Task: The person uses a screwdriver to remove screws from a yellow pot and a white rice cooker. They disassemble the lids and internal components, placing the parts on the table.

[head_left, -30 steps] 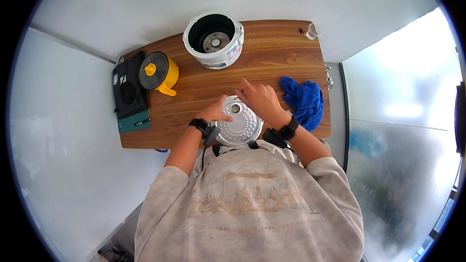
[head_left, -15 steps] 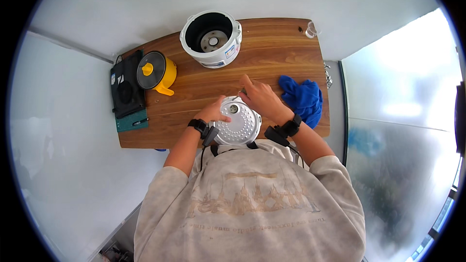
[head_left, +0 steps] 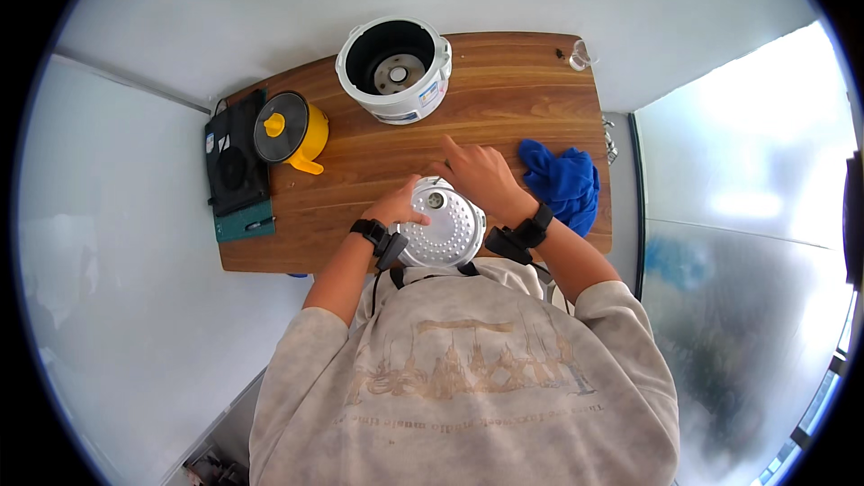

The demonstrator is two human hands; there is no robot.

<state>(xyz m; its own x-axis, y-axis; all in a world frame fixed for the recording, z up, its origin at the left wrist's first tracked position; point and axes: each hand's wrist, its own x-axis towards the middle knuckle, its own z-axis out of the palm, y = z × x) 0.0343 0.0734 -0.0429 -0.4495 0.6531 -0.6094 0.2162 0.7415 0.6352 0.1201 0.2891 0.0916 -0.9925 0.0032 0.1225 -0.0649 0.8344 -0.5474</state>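
Near the front edge of the table I have a round rice cooker lid (head_left: pixel 445 232), its silvery, dimpled inner face turned up and a round vent near its far edge. My left hand (head_left: pixel 393 206) is closed on the lid's left rim, the thumb lying over the plate. Above the far rim, my right hand (head_left: pixel 477 175) pinches a thin metal tool (head_left: pixel 437 181) whose tip meets the lid close to the vent. The fingers hide most of this tool, so its exact kind does not show.
A white rice cooker body (head_left: pixel 396 110), lidless and dark inside, stands at the back. To the left are a yellow pot (head_left: pixel 314 135) with a glass lid and a black flat appliance (head_left: pixel 238 157) on a green mat (head_left: pixel 245 227). A blue cloth (head_left: pixel 565 187) lies right; a clear cup (head_left: pixel 578 56) is far right.
My right hand has turned slightly and shifted a little left at the fingertips, still above the lid's far rim. My left hand and the lid stay nearly in place.
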